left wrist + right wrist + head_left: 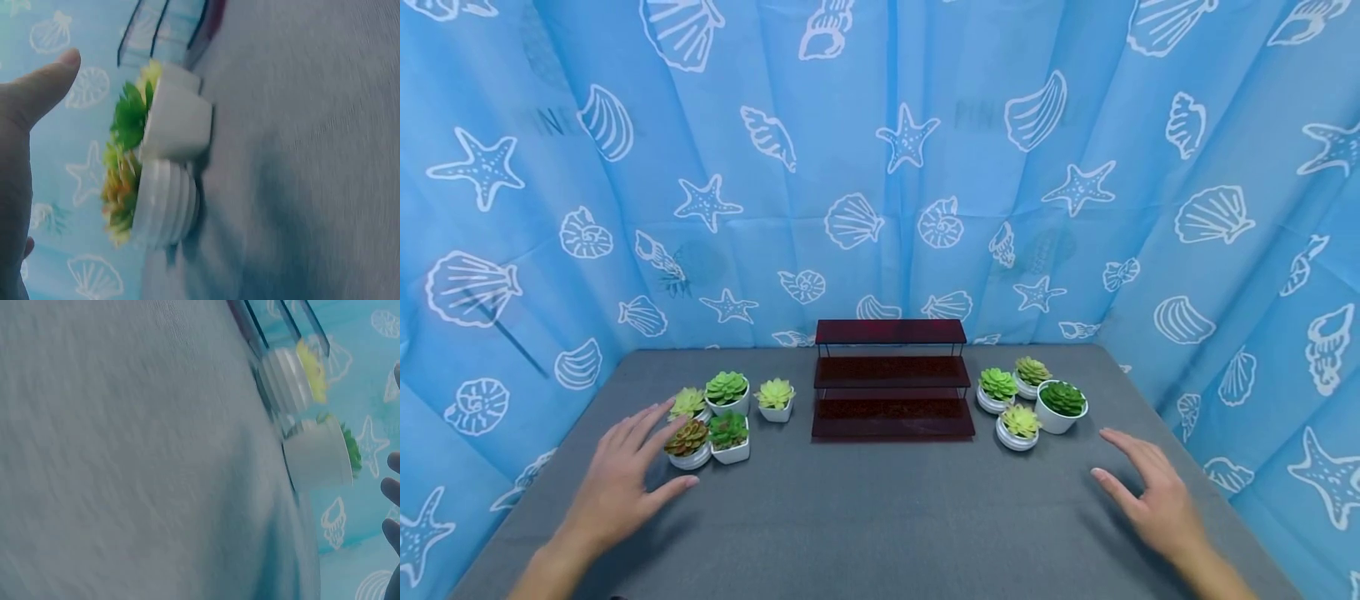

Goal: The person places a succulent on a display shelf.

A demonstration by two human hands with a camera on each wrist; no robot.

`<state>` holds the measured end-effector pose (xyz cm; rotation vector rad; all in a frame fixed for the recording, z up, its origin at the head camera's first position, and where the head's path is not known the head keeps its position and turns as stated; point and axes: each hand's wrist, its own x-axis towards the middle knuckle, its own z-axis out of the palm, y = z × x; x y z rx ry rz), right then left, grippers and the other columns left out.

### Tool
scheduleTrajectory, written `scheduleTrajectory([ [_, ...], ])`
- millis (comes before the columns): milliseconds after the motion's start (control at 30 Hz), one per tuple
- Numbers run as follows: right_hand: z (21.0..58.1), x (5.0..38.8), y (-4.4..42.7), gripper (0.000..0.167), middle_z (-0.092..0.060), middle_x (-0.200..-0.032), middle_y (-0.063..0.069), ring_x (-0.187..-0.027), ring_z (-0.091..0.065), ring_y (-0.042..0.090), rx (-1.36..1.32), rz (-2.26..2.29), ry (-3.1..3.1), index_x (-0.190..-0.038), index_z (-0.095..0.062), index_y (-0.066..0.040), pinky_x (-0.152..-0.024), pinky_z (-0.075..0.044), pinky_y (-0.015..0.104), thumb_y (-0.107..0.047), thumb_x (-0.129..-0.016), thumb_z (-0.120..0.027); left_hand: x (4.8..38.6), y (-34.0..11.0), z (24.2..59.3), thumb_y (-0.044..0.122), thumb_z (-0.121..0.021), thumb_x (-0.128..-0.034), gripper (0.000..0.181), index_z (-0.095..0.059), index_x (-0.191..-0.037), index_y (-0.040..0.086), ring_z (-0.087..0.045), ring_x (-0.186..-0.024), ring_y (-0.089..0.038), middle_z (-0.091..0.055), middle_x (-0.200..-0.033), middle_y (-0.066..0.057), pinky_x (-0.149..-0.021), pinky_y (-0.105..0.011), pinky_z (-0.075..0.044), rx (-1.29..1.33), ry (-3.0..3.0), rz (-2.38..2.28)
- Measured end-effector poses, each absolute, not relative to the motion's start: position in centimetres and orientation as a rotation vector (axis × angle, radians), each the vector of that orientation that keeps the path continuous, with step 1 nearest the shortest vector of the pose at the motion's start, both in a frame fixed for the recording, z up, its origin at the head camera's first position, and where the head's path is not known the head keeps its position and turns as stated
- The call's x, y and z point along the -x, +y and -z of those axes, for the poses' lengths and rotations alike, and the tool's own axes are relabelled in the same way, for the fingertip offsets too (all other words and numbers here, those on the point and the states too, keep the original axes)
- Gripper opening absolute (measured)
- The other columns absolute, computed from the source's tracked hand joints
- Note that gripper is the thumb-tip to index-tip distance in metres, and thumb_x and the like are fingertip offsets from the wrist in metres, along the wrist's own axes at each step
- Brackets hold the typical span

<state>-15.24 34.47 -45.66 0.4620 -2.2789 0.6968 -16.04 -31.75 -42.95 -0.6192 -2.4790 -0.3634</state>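
In the head view the left hand (621, 483) hovers beside the left group of potted succulents, fingers spread, nearest the reddish-brown plant (687, 438). Close by stand a dark green plant in a square pot (731, 450) and a bright green one (727, 388); a pale one (776, 398) sits apart. The right hand (1157, 500) is held over the cloth, fingers extended, to the right of a dark green plant in a round white pot (1056, 417). Neither hand holds anything. In the left wrist view the ridged pot (165, 203) is near the left hand (19, 156).
A dark three-tier shelf (891, 372) stands at the back middle of the grey-covered table (880, 533). More small succulents, such as a yellow-green one (1018, 428), are grouped to its right. A blue curtain (865, 167) with white shell prints surrounds the back and sides.
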Motion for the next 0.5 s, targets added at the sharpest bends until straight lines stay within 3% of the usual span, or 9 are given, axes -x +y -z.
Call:
scheduleTrajectory([
  [67, 45.6, 15.0, 33.8, 0.058, -0.063, -0.117, 0.017, -0.117, -0.044, 0.000, -0.414, -0.697, -2.284, -0.127, -0.063, -0.007, -0.100, -0.024, 0.010, -0.002, -0.072, -0.081, 16.1, -31.2, 42.9, 0.043, -0.082, -0.0729, 0.082, -0.048, -0.145, 0.022, -0.037, -0.128, -0.043, -0.037, -0.150, -0.013, -0.097, -0.066, -0.028, 0.625, -2.476, 0.421],
  [167, 45.5, 14.7, 32.8, 0.051, -0.063, -0.117, 0.018, -0.112, -0.051, 0.020, -0.285, -0.712, -2.335, -0.126, -0.062, -0.005, -0.100, -0.037, 0.032, -0.006, -0.078, -0.079, 16.1, -30.3, 42.7, 0.035, -0.085, -0.0726, 0.082, -0.048, -0.144, 0.023, -0.038, -0.128, -0.045, -0.038, -0.150, -0.014, -0.092, -0.067, -0.031, 0.622, -2.490, 0.506],
  [233, 45.5, 14.6, 32.3, 0.047, -0.062, -0.117, 0.020, -0.107, -0.052, 0.033, -0.201, -0.726, -2.367, -0.126, -0.061, -0.002, -0.092, -0.041, 0.047, -0.008, -0.082, -0.077, 16.1, -29.7, 42.6, 0.031, -0.085, -0.0728, 0.082, -0.047, -0.145, 0.023, -0.038, -0.127, -0.045, -0.038, -0.149, -0.015, -0.090, -0.066, -0.032, 0.619, -2.501, 0.556],
  [300, 45.4, 14.6, 31.7, 0.044, -0.062, -0.116, 0.022, -0.105, -0.053, 0.039, -0.137, -0.747, -2.384, -0.125, -0.060, 0.000, -0.084, -0.041, 0.052, -0.009, -0.085, -0.075, 16.1, -29.1, 42.5, 0.028, -0.085, -0.0736, 0.081, -0.047, -0.145, 0.024, -0.039, -0.127, -0.044, -0.038, -0.149, -0.015, -0.091, -0.066, -0.032, 0.615, -2.510, 0.595],
  [400, 45.5, 14.6, 30.9, 0.042, -0.063, -0.114, 0.022, -0.103, -0.056, 0.036, -0.072, -0.778, -2.385, -0.124, -0.059, 0.002, -0.087, -0.041, 0.033, -0.009, -0.086, -0.074, 16.1, -28.3, 42.3, 0.025, -0.085, -0.0745, 0.078, -0.048, -0.144, 0.023, -0.039, -0.127, -0.042, -0.041, -0.147, -0.014, -0.093, -0.064, -0.033, 0.621, -2.508, 0.666],
  [500, 45.5, 14.7, 30.1, 0.041, -0.064, -0.114, 0.019, -0.103, -0.057, 0.022, -0.028, -0.819, -2.383, -0.124, -0.059, 0.001, -0.083, -0.035, 0.013, -0.011, -0.087, -0.074, 16.4, -27.4, 42.3, 0.023, -0.085, -0.0743, 0.075, -0.051, -0.141, 0.020, -0.041, -0.128, -0.040, -0.044, -0.145, -0.014, -0.094, -0.061, -0.034, 0.638, -2.493, 0.718],
])
